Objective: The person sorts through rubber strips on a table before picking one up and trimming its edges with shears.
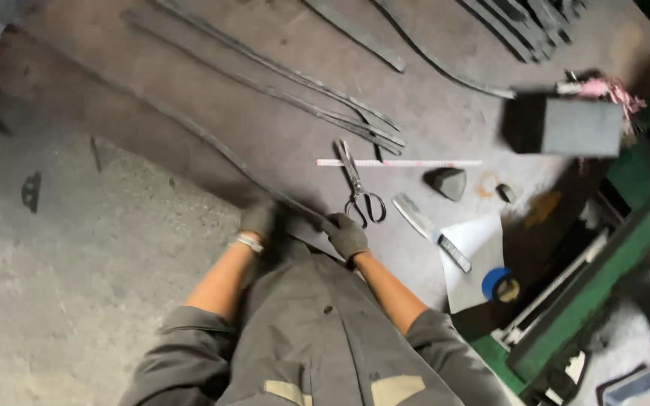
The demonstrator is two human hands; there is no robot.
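**Two gloved hands on one dark strip**

At the table's near edge, the left hand (257, 219) and right hand (347, 236) each close their fingers around one long dark strip (212, 143) running toward the far left corner. Nearby lie one pair of scissors (359, 184), one measuring tape (400, 162), and one blue tape roll (499, 285).

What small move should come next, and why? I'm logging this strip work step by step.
Probably the right hand lets go and reaches for the scissors: both gloved hands, left hand included, grip the long dark strip at the table edge, and the scissors lie just beyond.
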